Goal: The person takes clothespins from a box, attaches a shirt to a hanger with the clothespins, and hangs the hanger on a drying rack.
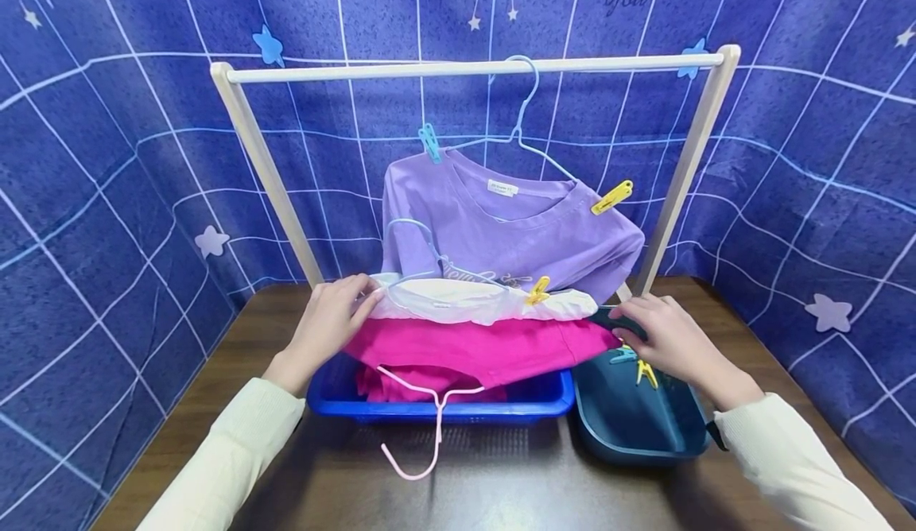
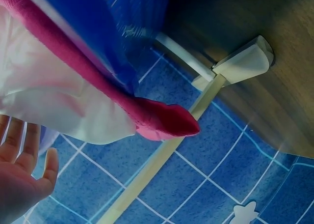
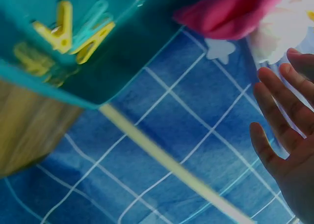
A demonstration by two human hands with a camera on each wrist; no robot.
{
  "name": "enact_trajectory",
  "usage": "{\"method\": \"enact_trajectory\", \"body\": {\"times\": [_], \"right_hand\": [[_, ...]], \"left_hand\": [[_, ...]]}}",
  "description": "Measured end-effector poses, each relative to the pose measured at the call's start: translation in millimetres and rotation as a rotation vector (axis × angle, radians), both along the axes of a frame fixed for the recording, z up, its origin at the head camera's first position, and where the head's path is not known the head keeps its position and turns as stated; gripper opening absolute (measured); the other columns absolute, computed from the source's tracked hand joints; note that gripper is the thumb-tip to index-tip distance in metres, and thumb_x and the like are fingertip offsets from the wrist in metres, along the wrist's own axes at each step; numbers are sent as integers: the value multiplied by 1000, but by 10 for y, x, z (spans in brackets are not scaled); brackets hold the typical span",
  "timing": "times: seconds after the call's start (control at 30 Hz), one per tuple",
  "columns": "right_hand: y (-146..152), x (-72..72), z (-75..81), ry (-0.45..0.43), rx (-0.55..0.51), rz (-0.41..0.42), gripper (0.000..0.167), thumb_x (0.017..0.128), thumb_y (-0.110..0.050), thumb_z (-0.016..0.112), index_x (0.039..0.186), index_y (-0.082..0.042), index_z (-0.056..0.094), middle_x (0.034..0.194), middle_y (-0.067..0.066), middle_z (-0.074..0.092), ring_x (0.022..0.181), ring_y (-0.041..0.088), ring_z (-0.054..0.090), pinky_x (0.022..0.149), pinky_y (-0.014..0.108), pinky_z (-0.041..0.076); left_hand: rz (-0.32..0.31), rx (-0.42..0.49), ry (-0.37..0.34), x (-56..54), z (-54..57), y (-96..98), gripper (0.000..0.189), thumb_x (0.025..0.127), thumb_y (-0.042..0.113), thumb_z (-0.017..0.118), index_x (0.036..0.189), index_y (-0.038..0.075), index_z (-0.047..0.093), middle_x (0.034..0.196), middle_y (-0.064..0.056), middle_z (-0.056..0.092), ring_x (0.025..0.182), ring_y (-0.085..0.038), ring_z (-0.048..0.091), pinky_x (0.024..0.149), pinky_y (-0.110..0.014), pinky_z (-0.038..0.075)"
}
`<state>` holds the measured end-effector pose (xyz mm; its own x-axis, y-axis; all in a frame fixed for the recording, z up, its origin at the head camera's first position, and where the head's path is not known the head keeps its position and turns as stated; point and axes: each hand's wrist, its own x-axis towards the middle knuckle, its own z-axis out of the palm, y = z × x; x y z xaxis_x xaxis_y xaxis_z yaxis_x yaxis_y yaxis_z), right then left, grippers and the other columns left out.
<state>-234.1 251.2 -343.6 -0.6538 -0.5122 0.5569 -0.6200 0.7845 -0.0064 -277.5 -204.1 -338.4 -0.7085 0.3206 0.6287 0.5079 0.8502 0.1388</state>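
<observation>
A bright pink shirt (image 1: 465, 344) lies across a blue basket (image 1: 444, 412), with a pink hanger (image 1: 439, 408) at its neckline and the hook toward me. Behind its upper edge is a white shirt (image 1: 444, 304) with a light blue hanger (image 1: 422, 229) and a yellow clothespin (image 1: 538, 290). My left hand (image 1: 332, 320) is at the white shirt's left end; in the left wrist view its fingers (image 2: 32, 140) look extended beside the cloth. My right hand (image 1: 661, 336) hovers by the pink sleeve's right tip, its fingers (image 3: 277, 94) spread and apart from the cloth in the right wrist view.
A purple shirt (image 1: 501, 237) hangs by a blue hanger (image 1: 525, 110) from a white rack bar (image 1: 401, 68), with blue (image 1: 429, 143) and yellow (image 1: 612, 197) clothespins at its shoulders. A dark teal bin (image 1: 630, 428) with several clothespins (image 1: 646, 374) stands right of the basket on the wooden table (image 1: 343, 483).
</observation>
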Motion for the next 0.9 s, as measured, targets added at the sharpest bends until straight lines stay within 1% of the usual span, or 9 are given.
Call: {"method": "enact_trajectory", "body": {"times": [0.2, 0.3, 0.4, 0.63, 0.77, 0.9], "right_hand": [[153, -3, -126, 6, 49, -42, 20, 70, -7, 73, 88, -10, 65, 83, 4, 66, 80, 22, 59, 70, 42, 41], [225, -16, -204, 24, 75, -45, 20, 68, -6, 73, 86, -10, 64, 81, 4, 66, 79, 23, 58, 69, 43, 41], [288, -27, -290, 34, 123, -45, 20, 67, -7, 72, 85, -10, 64, 80, 4, 65, 77, 23, 58, 68, 44, 42], [364, -45, -469, -34, 263, -49, 25, 65, -7, 75, 87, -10, 64, 80, 3, 64, 81, 25, 58, 71, 45, 42], [399, -63, -560, -39, 305, -26, 27, 62, -5, 77, 83, -12, 61, 77, 0, 62, 79, 22, 56, 69, 43, 40], [433, -85, -632, -37, 321, -12, 29, 60, -4, 78, 81, -13, 60, 76, -1, 61, 76, 20, 55, 68, 40, 40]], "left_hand": [[1, -18, 31, 15, -8, -22, 13, 86, 26, 63, 87, 13, 62, 71, 0, 62, 62, -17, 56, 68, -41, 39], [4, -31, 42, 13, -24, -41, 13, 85, 25, 64, 86, 12, 62, 72, -2, 63, 63, -19, 58, 66, -41, 39], [13, -41, 45, 5, -37, -61, 13, 84, 25, 64, 85, 13, 62, 72, -2, 63, 63, -20, 58, 66, -41, 39], [20, -42, 55, -23, -54, -101, 13, 84, 25, 65, 83, 12, 62, 70, -2, 63, 59, -19, 57, 64, -40, 40], [32, -41, 50, -35, -71, -126, 13, 84, 26, 65, 83, 13, 62, 70, -2, 63, 60, -19, 57, 64, -40, 40], [51, -38, 43, -39, -83, -149, 15, 84, 27, 64, 82, 13, 61, 68, -3, 62, 61, -20, 57, 63, -41, 39]]}}
